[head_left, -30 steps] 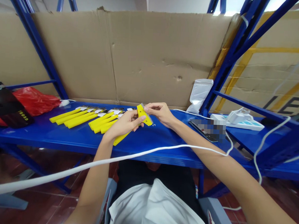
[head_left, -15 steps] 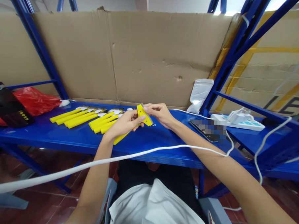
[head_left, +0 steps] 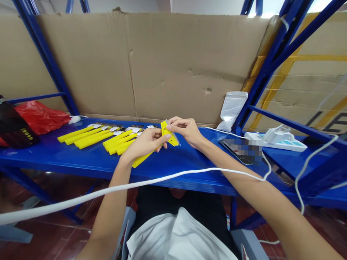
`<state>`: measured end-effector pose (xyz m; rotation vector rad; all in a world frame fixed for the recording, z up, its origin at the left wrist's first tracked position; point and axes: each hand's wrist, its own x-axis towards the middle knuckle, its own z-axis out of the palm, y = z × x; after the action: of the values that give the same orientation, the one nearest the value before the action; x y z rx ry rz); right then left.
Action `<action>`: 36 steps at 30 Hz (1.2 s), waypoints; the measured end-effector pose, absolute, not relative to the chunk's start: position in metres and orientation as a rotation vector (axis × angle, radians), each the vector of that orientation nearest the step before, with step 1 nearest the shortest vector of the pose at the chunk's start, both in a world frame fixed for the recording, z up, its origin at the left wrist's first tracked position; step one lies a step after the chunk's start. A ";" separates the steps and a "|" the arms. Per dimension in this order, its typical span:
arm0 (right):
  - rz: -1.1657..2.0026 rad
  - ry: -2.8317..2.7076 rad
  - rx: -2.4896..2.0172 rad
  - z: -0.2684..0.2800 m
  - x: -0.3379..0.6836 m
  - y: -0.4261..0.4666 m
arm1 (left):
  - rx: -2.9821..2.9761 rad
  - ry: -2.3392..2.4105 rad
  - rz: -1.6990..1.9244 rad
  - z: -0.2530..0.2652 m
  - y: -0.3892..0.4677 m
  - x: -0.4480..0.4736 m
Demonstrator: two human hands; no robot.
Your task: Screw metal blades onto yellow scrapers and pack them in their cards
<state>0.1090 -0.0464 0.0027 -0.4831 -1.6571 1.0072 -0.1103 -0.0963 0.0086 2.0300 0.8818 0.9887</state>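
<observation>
Between my hands is a yellow scraper [head_left: 168, 136] with a wide triangular head, its handle slanting down and left over the blue table. My left hand [head_left: 145, 143] is closed around it where the handle meets the head, thumb on top. A thin, pale blade edge runs along the right side of the head. My right hand [head_left: 187, 131] is closed in a pinch at the upper end of that edge; its other fingers are partly hidden behind. Several more yellow scrapers [head_left: 88, 138] lie side by side to the left, with white and dark pieces at their far ends.
The blue table [head_left: 186, 165] backs onto a cardboard wall [head_left: 193, 69]. A phone [head_left: 238, 151] and a white power strip [head_left: 290, 144] lie on the right. A white cable [head_left: 171, 176] crosses in front. On the left are a dark bottle [head_left: 15, 125] and a red bag [head_left: 43, 114].
The scraper head has shifted slightly to the right and turned a little. My right hand's fingers have moved slightly along its edge; both hands keep their hold.
</observation>
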 end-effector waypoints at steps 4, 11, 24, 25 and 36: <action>0.966 -1.629 -0.492 0.004 0.111 -0.044 | 2.058 0.897 0.931 0.006 -0.093 -0.113; 0.945 -1.613 -0.488 0.005 0.112 -0.043 | 2.090 0.940 1.000 0.012 -0.099 -0.110; 0.724 -1.825 -0.702 0.013 0.136 -0.026 | 1.810 0.838 1.383 0.015 -0.097 -0.111; 0.681 -1.899 -0.739 0.012 0.142 -0.021 | 1.775 0.826 1.431 0.015 -0.096 -0.110; 0.765 -2.454 -0.972 -0.012 0.170 0.007 | 1.724 0.797 1.602 0.017 -0.095 -0.109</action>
<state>0.1697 0.0073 -0.0123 -0.9718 -2.4543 0.7654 -0.1094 -0.0954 0.0166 1.7236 0.7966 1.6021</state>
